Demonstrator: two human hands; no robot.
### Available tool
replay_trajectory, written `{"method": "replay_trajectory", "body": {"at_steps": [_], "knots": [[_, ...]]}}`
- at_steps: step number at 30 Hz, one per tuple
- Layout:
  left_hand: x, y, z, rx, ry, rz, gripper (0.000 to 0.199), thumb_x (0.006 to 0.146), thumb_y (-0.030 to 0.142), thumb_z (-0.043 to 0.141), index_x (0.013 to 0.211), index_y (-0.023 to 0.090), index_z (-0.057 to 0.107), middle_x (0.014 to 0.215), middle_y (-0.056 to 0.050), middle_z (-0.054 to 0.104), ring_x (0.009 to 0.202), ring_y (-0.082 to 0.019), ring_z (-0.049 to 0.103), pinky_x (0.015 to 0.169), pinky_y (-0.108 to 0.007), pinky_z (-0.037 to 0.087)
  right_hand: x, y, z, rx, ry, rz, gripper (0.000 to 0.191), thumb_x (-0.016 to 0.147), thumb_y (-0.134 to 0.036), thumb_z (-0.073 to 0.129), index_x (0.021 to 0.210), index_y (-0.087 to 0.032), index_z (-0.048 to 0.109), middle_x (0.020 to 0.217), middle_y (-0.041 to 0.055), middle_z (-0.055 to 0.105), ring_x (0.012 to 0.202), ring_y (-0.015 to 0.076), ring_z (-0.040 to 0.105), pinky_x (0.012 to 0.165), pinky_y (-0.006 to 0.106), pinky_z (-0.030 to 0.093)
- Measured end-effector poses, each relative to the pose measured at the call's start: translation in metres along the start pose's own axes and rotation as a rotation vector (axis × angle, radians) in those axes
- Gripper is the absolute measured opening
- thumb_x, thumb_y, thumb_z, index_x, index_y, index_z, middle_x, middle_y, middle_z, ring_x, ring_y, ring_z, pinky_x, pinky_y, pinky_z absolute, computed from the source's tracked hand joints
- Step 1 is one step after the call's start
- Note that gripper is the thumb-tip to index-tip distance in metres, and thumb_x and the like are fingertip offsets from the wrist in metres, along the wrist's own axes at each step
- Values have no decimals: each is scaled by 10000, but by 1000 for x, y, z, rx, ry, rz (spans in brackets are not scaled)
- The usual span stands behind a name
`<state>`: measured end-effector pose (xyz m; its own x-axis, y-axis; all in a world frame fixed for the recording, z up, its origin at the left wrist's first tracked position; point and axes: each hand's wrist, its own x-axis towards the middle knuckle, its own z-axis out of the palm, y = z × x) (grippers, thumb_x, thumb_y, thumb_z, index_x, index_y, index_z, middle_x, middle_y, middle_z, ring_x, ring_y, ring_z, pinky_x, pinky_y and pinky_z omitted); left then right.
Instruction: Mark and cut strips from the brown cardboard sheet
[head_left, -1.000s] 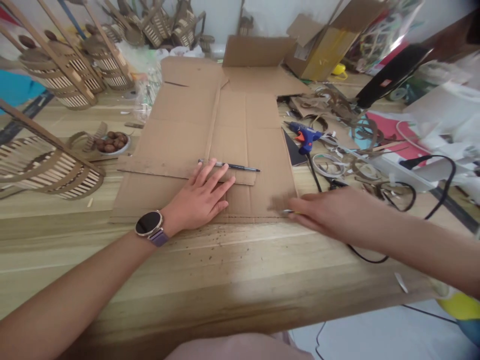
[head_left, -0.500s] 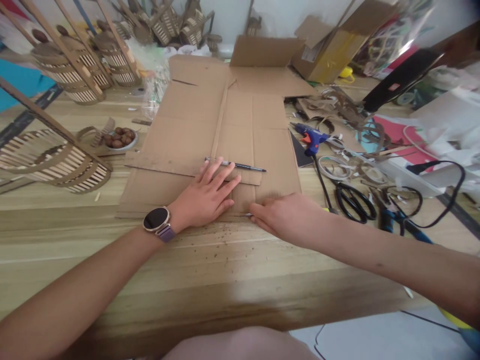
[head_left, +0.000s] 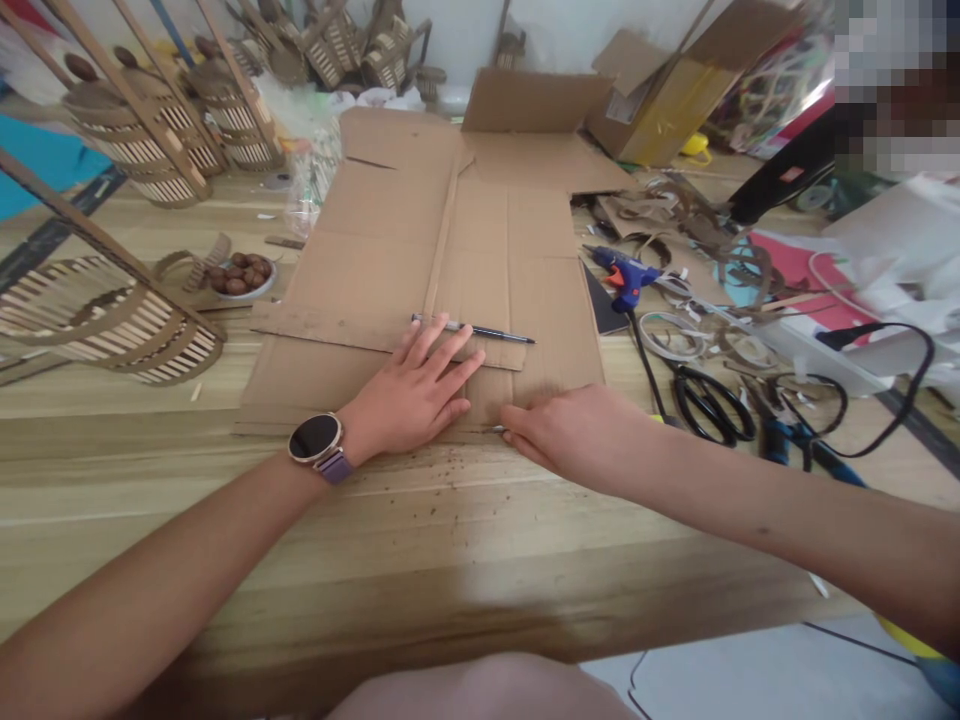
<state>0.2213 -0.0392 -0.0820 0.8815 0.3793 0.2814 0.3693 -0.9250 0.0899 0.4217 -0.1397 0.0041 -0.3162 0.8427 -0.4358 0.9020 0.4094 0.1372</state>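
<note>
Dial centred on the sheet (head_left: 480,265), 12 o'clock being the far side. Sheet: brown cardboard, creased, flat on the table (head_left: 337,590) in front of the person, its near edge at 6.

Left hand (head_left: 416,395), at 6 to 7: palm down, fingers spread wide, grasping nothing. Fingers lie across a cardboard strip (head_left: 330,328) and cover part of a pen (head_left: 495,334), which points to between 3 and 4.

Right hand (head_left: 559,435), at 5: narrow, fingers closed round a slim tool (head_left: 496,429). Only its pale tip shows, at the near edge; whether it is a blade, cannot tell.

Handling, judged by eye: sheet light for its size, stiff when flat, weak along creases; likely to skid on smooth wood unless pressed. Best hold: flat palm near the working edge, fingers clear of the tip; for lifting, both side edges, 3 and 9. Strip thin, bends easily; pinch an end. Pen hard, apt to roll; take it mid-barrel.

Around: glue gun (head_left: 626,275) at 3, scissors (head_left: 712,405) at 4, nuts (head_left: 240,273) at 9, dark crumbs (head_left: 450,490) at 6.
</note>
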Motion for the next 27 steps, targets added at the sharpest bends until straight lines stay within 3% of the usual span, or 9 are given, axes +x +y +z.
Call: {"method": "replay_trajectory", "body": {"at_steps": [5, 11, 16, 21, 24, 27], "knots": [[-1, -1, 0, -1, 8, 0, 542, 1054, 398, 403, 1516, 117, 435, 1630, -190, 318, 1540, -412, 151, 1225, -656, 175, -4, -1, 0, -120, 9, -37, 202, 901, -74, 547, 1015, -197, 660, 736, 54, 705, 646, 195, 685, 477, 266, 197], [-2, -3, 0, -14, 1, 10, 534, 1050, 382, 419, 1517, 123, 436, 1629, -179, 322, 1542, -405, 142, 1234, -642, 167, -23, 18, 8, -177, -37, -1, 209, 915, -76, 535, 1030, -213, 642, 687, 33, 686, 634, 203, 688, 463, 282, 142], [-3, -4, 1, -19, 9, 10, 529, 1046, 372, 434, 1525, 148, 432, 1624, -169, 333, 1545, -398, 133, 1233, -647, 165, -42, 40, 25, -203, -64, 14, 291, 886, -45, 517, 1090, -215, 636, 694, 29, 689, 583, 188, 663, 465, 284, 172], [-3, -4, 1, -14, -1, 7, 526, 1049, 368, 424, 1520, 136, 439, 1625, -175, 325, 1544, -399, 135, 1237, -637, 161, -61, 62, 43, -214, -49, 56, 284, 932, -104, 496, 1146, -236, 626, 721, 39, 693, 585, 205, 657, 476, 300, 153], [-3, -4, 1, -9, -4, 8, 526, 1051, 379, 416, 1519, 141, 440, 1626, -173, 325, 1547, -395, 126, 1236, -642, 160, -67, 70, 48, -184, -83, 92, 207, 1011, -247, 464, 1131, -243, 632, 739, 42, 695, 616, 214, 672, 487, 305, 115], [-4, -5, 1, 3, 0, 12, 525, 1055, 382, 403, 1520, 139, 437, 1625, -171, 327, 1547, -394, 124, 1234, -644, 160, -69, 76, 54, -153, -93, 99, 256, 1044, -345, 414, 1113, -247, 641, 781, 46, 706, 665, 224, 688, 502, 302, 107]]}}
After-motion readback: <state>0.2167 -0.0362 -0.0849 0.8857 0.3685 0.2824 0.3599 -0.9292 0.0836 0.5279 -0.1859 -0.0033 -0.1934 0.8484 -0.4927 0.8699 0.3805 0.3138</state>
